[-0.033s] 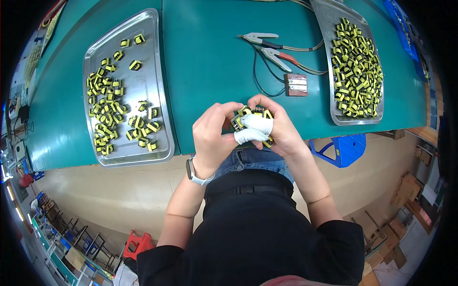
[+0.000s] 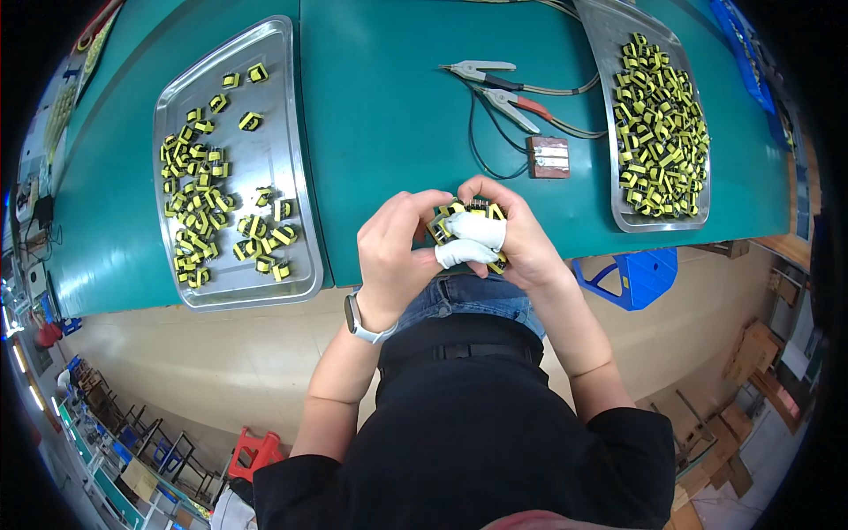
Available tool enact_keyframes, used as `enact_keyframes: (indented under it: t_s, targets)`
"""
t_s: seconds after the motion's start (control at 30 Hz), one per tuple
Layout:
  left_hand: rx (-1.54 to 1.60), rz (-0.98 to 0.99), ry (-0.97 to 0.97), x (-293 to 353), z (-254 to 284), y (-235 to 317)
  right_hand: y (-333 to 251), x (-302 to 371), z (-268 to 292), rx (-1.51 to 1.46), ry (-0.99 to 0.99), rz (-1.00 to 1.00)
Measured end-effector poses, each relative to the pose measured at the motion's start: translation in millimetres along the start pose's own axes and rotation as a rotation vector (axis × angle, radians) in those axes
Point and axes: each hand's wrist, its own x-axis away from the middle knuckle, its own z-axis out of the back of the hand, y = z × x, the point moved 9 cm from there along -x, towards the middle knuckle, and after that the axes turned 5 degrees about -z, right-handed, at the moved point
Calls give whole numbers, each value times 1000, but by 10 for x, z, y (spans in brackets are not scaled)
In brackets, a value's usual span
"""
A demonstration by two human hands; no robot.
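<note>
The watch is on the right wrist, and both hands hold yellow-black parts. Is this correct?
Not the wrist: the head view shows the watch on the left wrist. The left hand and right hand do both hold yellow-black parts.

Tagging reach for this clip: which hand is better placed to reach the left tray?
Likely the left hand: it is nearer the left tray, while the right hand sits across the held parts.

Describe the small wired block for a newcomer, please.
On the green table, find the metal tray at the right. Left of it lies a reddish-brown block; unlike the two metal clips nearby, it is boxy, with silvery plates.
</note>
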Motion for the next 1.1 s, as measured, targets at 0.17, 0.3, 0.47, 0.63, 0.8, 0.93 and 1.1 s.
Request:
enact_keyframes:
  t_s: [0.17,0.3,0.47,0.63,0.8,0.93,1.1]
  targets:
    - [26,-10,-15,-16,-61,6,11,5,27,-20,-20,-82]
    - [30,-62,3,-22,-63,51,68,48,28,-62,-23,-134]
    - [33,-118,-10,-29,-80,99,62,67,25,-30,-15,-117]
    - [47,24,-64,8,-142,-63,-384,252,345,235,359,137]
    - [42,107,-57,15,-120,-178,-979,594,904,452,811,403]
    - [79,127,-75,-7,-129,-171,-1096,667,1023,451,930,431]
    - [126,155,-84,19,-164,-230,-1075,630,1004,505,978,425]
